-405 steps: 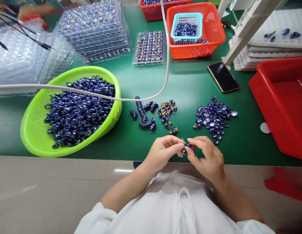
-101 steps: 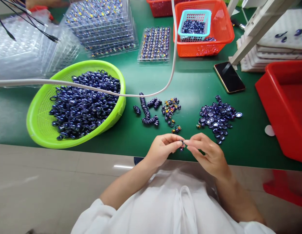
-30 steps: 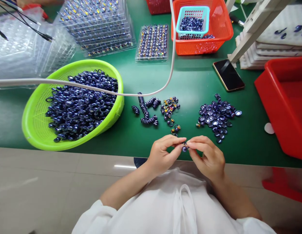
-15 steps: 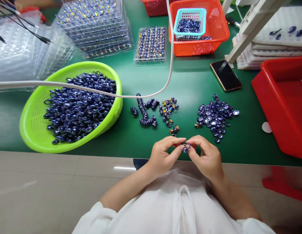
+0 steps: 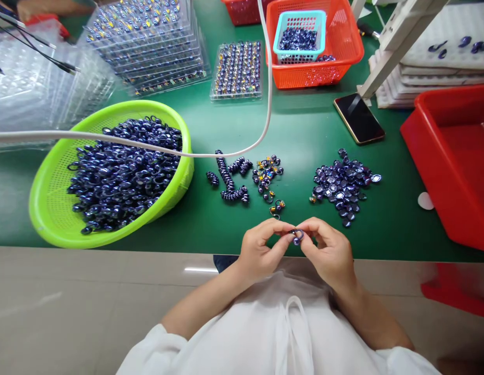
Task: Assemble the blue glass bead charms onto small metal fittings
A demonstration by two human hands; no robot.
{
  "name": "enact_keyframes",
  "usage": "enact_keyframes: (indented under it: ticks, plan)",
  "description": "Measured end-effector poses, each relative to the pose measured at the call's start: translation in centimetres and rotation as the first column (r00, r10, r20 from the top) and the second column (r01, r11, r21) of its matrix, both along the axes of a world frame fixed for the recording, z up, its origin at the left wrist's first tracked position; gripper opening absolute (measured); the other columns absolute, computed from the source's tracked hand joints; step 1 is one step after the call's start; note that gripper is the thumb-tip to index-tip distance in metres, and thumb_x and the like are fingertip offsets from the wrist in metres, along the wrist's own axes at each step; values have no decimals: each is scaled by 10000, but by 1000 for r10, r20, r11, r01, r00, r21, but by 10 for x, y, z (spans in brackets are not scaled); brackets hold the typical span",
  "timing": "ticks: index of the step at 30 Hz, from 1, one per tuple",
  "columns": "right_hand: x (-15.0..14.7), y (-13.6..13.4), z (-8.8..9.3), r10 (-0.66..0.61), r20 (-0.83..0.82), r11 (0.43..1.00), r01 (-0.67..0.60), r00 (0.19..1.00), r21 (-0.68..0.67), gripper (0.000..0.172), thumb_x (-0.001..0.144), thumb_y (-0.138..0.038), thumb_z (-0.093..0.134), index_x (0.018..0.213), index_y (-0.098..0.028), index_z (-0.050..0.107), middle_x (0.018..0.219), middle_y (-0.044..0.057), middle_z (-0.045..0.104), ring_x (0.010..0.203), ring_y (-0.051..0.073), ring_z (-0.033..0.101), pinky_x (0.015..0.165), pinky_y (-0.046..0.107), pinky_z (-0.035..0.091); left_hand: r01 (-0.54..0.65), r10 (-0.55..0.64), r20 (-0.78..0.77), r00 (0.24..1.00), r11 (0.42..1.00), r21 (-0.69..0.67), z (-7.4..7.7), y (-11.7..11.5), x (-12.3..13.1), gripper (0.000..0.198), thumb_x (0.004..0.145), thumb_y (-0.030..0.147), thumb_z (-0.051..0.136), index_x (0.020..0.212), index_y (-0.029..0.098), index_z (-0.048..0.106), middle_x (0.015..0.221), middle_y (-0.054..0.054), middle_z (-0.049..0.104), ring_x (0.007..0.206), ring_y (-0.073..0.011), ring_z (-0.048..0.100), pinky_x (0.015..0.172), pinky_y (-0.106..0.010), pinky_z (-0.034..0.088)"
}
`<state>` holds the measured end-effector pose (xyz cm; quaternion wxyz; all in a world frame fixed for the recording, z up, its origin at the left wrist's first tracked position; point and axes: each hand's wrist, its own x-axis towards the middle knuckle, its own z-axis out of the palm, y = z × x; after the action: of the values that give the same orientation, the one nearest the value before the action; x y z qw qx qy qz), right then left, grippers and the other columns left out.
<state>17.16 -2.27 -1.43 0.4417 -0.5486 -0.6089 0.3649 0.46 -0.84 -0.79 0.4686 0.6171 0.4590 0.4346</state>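
Note:
My left hand (image 5: 261, 247) and my right hand (image 5: 328, 250) meet at the near edge of the green table (image 5: 304, 135), fingertips pinched together on a small dark blue ring piece (image 5: 296, 236). Just beyond them lies a little cluster of blue pieces with yellow bits (image 5: 267, 177) and rows of stacked blue rings (image 5: 228, 179). To the right sits a loose pile of flat blue stones (image 5: 343, 185). A lime green basket (image 5: 47, 219) heaped with blue rings (image 5: 121, 174) stands at the left.
A white cable (image 5: 265, 104) arcs over the basket and table. Clear trays of finished pieces (image 5: 238, 70) and a stack of them (image 5: 148, 41) stand behind. An orange basket (image 5: 343, 57) holds a teal one (image 5: 300, 26). A phone (image 5: 359, 119) and a red bin (image 5: 453, 156) are at the right.
Both hands stay pinched together on the small ring, fingers shifting only slightly. The view has drifted a little; nothing on the table has moved.

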Motion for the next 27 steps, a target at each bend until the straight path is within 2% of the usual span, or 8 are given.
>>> enact_keyframes:
  ticks: [3,7,11,14,18,21,24,27]
  plan:
    - [-1,0,-3,1,-63,997,-5,998,-73,63,878,-193,623,864,-218,679,773,-1,677,646,126,623,578,235,504,10,-9,-21,1000,998,66,-1,1,-1,104,878,197,666,938,183,750,798,-73,736,738,-183,677,708,-290,540]
    - [-4,3,-1,-13,-79,993,4,997,-115,55,865,-187,616,845,-205,664,734,-9,660,604,118,608,558,229,501,21,-18,-41,999,997,79,-4,2,-2,118,877,178,657,956,182,744,812,-71,734,743,-179,674,714,-286,535]
    - [7,5,7,69,27,996,-68,997,-55,101,875,-148,586,837,-208,658,707,-21,638,607,110,583,555,225,472,72,-70,-45,997,996,52,-3,2,1,119,879,154,655,962,176,736,825,-69,744,744,-171,678,720,-278,535]
    - [33,3,10,161,145,986,-165,976,19,110,909,-158,593,892,-223,681,781,-5,671,638,117,589,588,247,480,115,-115,-39,993,993,3,0,2,5,111,883,173,660,958,165,741,825,-75,758,745,-173,687,736,-286,540]
    - [79,-2,3,-102,364,980,32,926,195,114,899,-187,658,985,-251,700,943,40,694,808,178,650,703,311,533,36,-31,32,999,981,-190,3,5,8,116,863,239,697,927,162,756,862,-87,776,775,-189,711,746,-291,560]
    - [105,-4,-8,-177,538,964,34,824,264,180,883,-226,697,1061,-255,699,969,60,667,836,208,656,768,363,554,11,62,170,983,918,-395,4,10,9,166,813,298,763,896,155,758,829,-74,774,734,-178,706,715,-284,577]
    - [115,-3,-19,-164,662,956,-47,731,289,191,883,-240,698,1073,-241,697,960,73,675,891,245,655,811,400,556,85,146,353,924,823,-562,6,16,9,234,751,325,826,876,142,749,807,-69,775,673,-155,690,682,-284,584]
    - [112,-1,-25,-183,700,943,-76,691,323,154,886,-205,677,1036,-222,708,917,71,696,856,247,652,805,411,556,174,230,486,843,739,-651,7,21,9,255,703,289,868,859,134,741,834,-79,784,679,-145,694,662,-266,570]
